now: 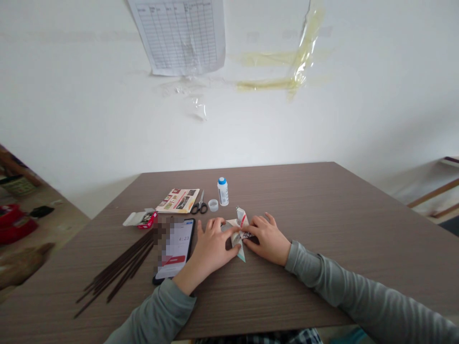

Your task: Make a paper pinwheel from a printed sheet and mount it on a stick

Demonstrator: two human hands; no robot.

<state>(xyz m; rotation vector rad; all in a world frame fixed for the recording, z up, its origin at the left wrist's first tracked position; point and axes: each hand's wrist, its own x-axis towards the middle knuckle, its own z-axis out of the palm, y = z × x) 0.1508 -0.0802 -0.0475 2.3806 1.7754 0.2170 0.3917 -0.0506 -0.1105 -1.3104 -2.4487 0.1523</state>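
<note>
A small piece of folded printed paper (241, 217) with pointed flaps lies on the table between my hands. My left hand (215, 242) grips its left side, thumb and forefinger closed on the paper. From the right, my right hand (267, 239) pinches the paper near its middle, with the other fingers curled or raised. The fingers cover part of the folds. One pale, blue-green-edged tip points toward me. Just beyond the paper stand a white glue bottle (223, 193) with a blue top and a translucent cap (213, 205).
Scissors (200, 204) lie beside a printed booklet (178, 200). An open red-and-white box (145, 219) is at the left, above several thin dark sticks (118, 267). A phone (175, 253) lies close to my left forearm. The brown table (322, 205) meets a white wall.
</note>
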